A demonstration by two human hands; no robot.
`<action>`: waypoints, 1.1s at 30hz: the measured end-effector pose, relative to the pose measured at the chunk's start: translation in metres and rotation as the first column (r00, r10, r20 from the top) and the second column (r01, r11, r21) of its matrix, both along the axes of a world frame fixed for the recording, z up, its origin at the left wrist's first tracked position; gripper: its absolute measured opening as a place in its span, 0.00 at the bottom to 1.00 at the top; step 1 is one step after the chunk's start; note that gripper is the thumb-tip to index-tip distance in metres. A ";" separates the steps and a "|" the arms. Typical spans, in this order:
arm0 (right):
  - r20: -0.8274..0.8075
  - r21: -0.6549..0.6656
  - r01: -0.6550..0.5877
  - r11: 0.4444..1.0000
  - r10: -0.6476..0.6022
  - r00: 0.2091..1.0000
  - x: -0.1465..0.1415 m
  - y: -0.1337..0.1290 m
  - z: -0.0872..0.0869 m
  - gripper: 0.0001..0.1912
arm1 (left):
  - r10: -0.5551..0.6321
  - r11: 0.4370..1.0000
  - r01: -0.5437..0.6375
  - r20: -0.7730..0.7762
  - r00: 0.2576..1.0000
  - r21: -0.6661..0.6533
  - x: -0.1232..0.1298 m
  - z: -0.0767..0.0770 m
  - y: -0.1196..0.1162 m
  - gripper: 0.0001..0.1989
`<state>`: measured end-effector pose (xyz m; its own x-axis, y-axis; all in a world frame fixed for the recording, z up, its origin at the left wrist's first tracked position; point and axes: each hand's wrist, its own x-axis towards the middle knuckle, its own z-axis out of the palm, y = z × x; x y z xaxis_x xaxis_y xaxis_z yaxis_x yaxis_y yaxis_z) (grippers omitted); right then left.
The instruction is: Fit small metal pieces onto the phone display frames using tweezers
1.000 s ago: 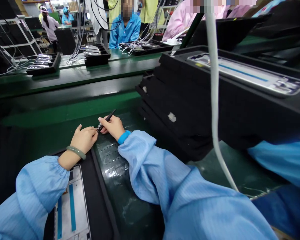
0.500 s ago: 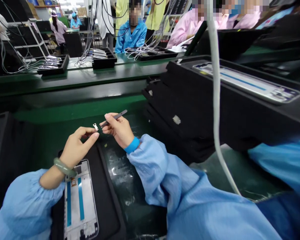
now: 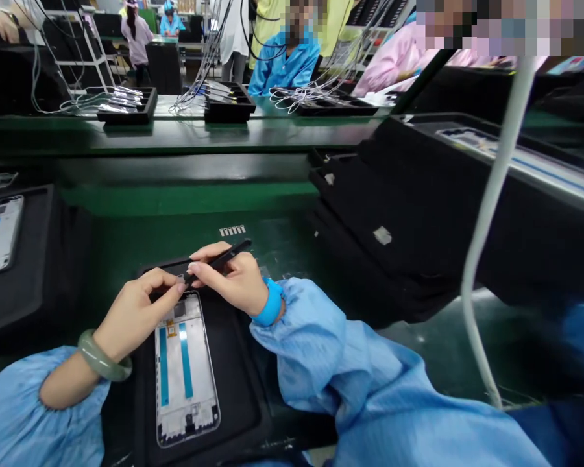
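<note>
My left hand (image 3: 143, 308), a green bangle at its wrist, is closed with thumb and forefinger pinched over the top of a phone frame (image 3: 199, 376). What the pinch holds is too small to make out. My right hand (image 3: 233, 279) grips dark tweezers (image 3: 231, 253) like a pen, their tips close to the left fingertips. The phone frame is silver with two blue strips, and lies face up in a black foam tray (image 3: 243, 389). Beyond the hands, several small white pieces (image 3: 232, 231) lie in a row on the green bench.
Stacked black trays (image 3: 394, 220) stand at the right, with a phone frame on top. A white cable (image 3: 486, 214) hangs in front of them. Another tray (image 3: 36, 259) with a phone frame (image 3: 2, 233) is at the left. People sit and stand beyond the raised ledge (image 3: 185, 137).
Both hands have come down over the top end of the phone frame, and the tweezers have closed in on the left fingertips. The white piece seen there before is now hidden. The view has shifted left.
</note>
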<state>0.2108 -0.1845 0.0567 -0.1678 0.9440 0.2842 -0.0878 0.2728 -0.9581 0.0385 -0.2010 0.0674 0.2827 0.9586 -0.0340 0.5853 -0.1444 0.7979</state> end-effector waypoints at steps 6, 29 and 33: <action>-0.050 -0.156 -0.063 0.986 0.056 0.997 -0.006 -0.004 0.004 0.12 | -0.106 0.993 0.101 -0.065 0.992 -0.064 -0.014 -0.003 -0.003 0.15; -0.008 -0.562 -0.056 0.826 0.062 0.998 -0.031 -0.007 -0.031 0.15 | -0.327 0.869 0.427 -0.358 0.875 0.251 -0.063 -0.045 -0.021 0.17; 0.003 -0.539 -0.056 0.841 0.069 0.998 -0.031 -0.007 -0.031 0.14 | -0.335 0.870 0.431 -0.357 0.872 0.237 -0.064 -0.044 -0.022 0.17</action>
<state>0.1798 -0.1916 0.0259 -0.2318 0.9347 -0.2695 -0.0648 -0.2913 -0.9544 -0.0253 -0.2227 0.0233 0.6521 0.7521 0.0956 0.6328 -0.6095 0.4776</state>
